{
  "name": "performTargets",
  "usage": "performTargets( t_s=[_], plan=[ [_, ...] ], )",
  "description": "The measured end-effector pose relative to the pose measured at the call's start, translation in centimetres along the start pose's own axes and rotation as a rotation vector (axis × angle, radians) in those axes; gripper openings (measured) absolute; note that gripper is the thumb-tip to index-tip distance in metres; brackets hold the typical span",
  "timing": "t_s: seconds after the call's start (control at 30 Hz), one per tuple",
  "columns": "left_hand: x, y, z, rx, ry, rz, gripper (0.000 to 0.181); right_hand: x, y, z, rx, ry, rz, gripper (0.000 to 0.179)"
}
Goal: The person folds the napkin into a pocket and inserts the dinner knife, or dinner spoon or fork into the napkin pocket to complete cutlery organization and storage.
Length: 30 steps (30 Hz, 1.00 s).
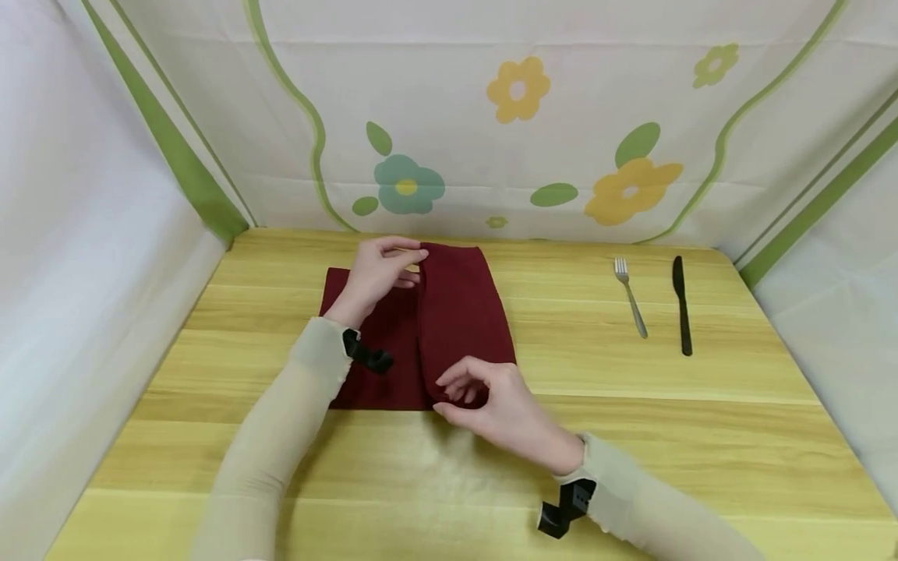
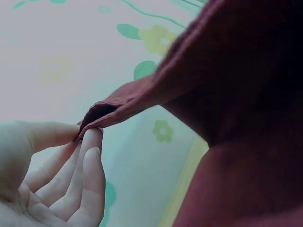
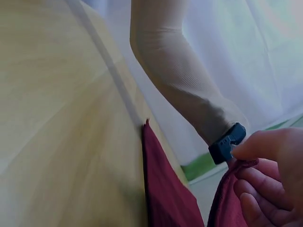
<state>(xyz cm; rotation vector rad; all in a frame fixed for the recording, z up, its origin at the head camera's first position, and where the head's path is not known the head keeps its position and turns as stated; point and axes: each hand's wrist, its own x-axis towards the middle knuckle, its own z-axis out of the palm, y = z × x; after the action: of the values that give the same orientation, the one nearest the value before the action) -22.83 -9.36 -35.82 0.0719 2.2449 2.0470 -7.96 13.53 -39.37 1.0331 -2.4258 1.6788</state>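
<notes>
A dark red cloth [image 1: 466,312], like a napkin, lies on the wooden table with its right part lifted and turned over toward the left. My left hand [image 1: 375,274] pinches the far corner of the raised edge between thumb and fingertips; the left wrist view shows the cloth [image 2: 189,90] stretching away from that pinch. At the near corner of the same edge, my right hand [image 1: 501,401] pinches the fabric, which the right wrist view shows between thumb and fingers. The cloth's left part lies flat beneath the left forearm, partly hidden by it.
To the right on the table [image 1: 737,436] lie a fork [image 1: 631,298] with a silver-coloured head and, beside it, a black knife [image 1: 681,305]. A white curtain [image 1: 477,140] printed with flowers hangs along the far edge, and white fabric covers both sides.
</notes>
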Motion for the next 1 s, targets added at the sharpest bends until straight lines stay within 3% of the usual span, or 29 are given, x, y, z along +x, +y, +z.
performTargets(
  t_s=[0.13,0.27,0.47,0.7,1.0],
  plan=[
    [-0.1,0.5,-1.4,0.045,0.021,0.022,0.028,0.9,-0.7,1.2,0.052,0.011,-0.011,0.018],
    [0.0,0.9,-2.9,0.103,0.020,0.023,0.029,2.0,-0.9,2.3,0.056,0.009,-0.076,0.014],
    [0.3,1.0,-4.7,0.145,0.040,-0.012,0.032,3.6,-1.0,3.6,-0.027,0.003,-0.279,0.016],
    [0.5,0.5,-5.8,0.186,0.054,-0.051,0.030,5.1,-1.2,4.7,-0.148,-0.032,-0.523,0.019],
    [0.2,1.4,-7.3,0.200,0.064,-0.033,0.032,6.4,-1.6,5.8,-0.151,-0.070,-0.513,0.013]
  ],
)
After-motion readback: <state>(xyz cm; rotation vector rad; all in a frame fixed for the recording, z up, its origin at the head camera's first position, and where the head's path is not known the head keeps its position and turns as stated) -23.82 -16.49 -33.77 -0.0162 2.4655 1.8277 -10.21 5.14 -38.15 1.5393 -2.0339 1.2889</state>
